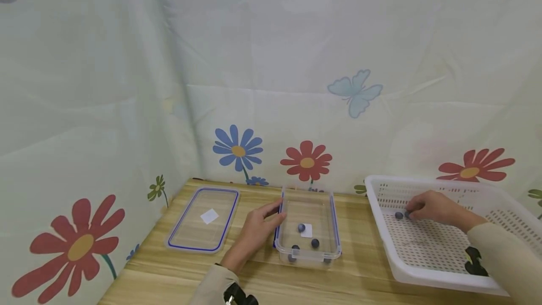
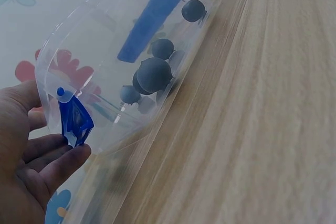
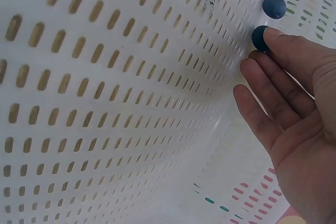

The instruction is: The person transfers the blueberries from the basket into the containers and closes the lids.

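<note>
Container (image 1: 311, 207) and lid (image 1: 197, 232): clear glossy plastic. Basket (image 1: 427, 251): smooth plastic, perforated, slight sheen. Blueberries (image 1: 301, 228): matt. Tabletop (image 1: 357, 258): smooth wood grain, low sheen. Backdrop (image 1: 271, 36): creased sheet, cloth or plastic, can't tell.

I can read no text, number or brand here. One white label (image 1: 209, 216) shows at the lid (image 1: 195, 235), and another label (image 1: 307, 232) at the box (image 1: 311, 259); I can make out letters on neither.

Lid (image 1: 199, 232) lies left of the container (image 1: 306, 207); basket (image 1: 432, 248) right; berries (image 1: 315, 243) in both.
</note>
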`<act>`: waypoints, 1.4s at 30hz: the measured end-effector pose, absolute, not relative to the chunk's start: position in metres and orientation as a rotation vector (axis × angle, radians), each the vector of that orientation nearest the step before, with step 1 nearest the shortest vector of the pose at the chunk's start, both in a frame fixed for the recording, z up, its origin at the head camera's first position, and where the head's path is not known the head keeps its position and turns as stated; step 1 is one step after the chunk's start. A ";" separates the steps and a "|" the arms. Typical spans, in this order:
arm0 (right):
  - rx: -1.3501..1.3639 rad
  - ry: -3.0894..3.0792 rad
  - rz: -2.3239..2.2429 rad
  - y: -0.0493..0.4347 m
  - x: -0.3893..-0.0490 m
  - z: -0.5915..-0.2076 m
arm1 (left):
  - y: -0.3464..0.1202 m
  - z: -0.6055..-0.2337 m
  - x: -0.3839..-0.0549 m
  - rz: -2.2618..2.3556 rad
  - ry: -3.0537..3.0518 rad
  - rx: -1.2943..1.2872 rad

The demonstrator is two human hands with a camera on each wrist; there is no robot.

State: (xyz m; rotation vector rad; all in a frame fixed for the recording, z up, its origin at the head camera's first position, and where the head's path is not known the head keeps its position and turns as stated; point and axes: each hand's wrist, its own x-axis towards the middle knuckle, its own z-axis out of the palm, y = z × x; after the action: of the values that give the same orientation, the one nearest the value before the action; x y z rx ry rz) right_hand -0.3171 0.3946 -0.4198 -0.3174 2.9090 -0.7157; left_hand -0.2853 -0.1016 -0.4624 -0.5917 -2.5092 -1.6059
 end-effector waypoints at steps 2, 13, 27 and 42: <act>-0.316 2.914 -0.706 0.393 -0.316 -0.419 | -0.102 -0.462 -0.285 -1.598 -2.504 -0.608; -0.358 2.943 -0.657 0.391 -0.317 -0.421 | -0.101 -0.462 -0.286 -1.610 -2.509 -0.587; -0.441 2.958 -0.761 0.382 -0.308 -0.402 | -0.098 -0.463 -0.286 -1.620 -2.492 -0.625; -0.579 3.075 -0.896 0.339 -0.287 -0.362 | -0.098 -0.465 -0.287 -1.601 -2.487 -0.623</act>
State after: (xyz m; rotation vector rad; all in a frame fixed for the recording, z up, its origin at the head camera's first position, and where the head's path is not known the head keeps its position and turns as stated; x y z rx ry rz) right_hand -0.2870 0.3391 -0.3619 -0.5795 3.0754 -0.8961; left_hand -0.2870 -0.0977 -0.4650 -0.6227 -2.4870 -1.6007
